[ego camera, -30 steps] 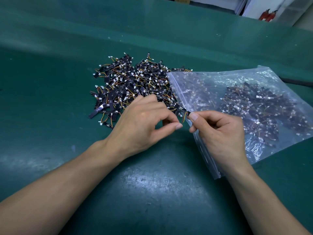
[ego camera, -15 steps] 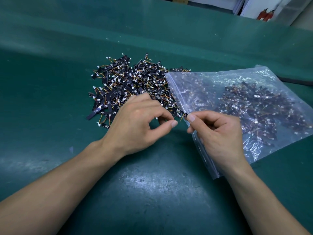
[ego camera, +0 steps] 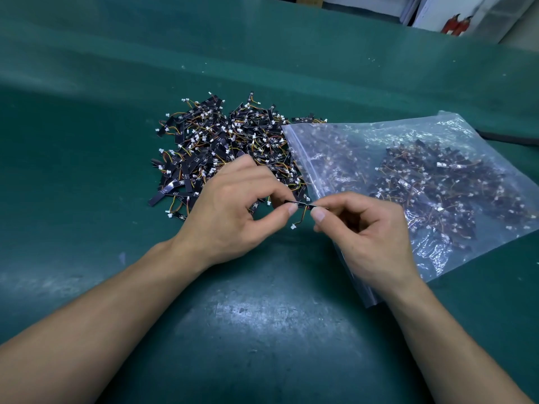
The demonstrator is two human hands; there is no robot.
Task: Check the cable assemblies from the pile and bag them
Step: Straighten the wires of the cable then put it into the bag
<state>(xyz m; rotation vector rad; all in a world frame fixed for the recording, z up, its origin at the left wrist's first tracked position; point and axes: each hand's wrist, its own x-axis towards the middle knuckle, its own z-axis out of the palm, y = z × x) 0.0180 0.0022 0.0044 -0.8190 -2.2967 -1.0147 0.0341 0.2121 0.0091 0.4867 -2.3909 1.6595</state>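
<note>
Head view. Item: one cable assembly (ego camera: 300, 204), a black strip with a wire tail, held just above the counter (ego camera: 87, 147) at frame centre, between the pile (ego camera: 221, 147) at 11 o'clock and the bag (ego camera: 431, 176) at 2 o'clock. Left hand (ego camera: 233, 208) pinches its 9 o'clock end; right hand (ego camera: 364, 228) pinches its 3 o'clock end. Long axis: 9 to 3 o'clock, near level; tail and white connector droop toward 6 o'clock. Handling, by judgement: pinch lightly at the tips only, turn the strip face to the eye, look over wire joints and connector, then pass it in at the bag's zip edge, which faces 9 o'clock.
</note>
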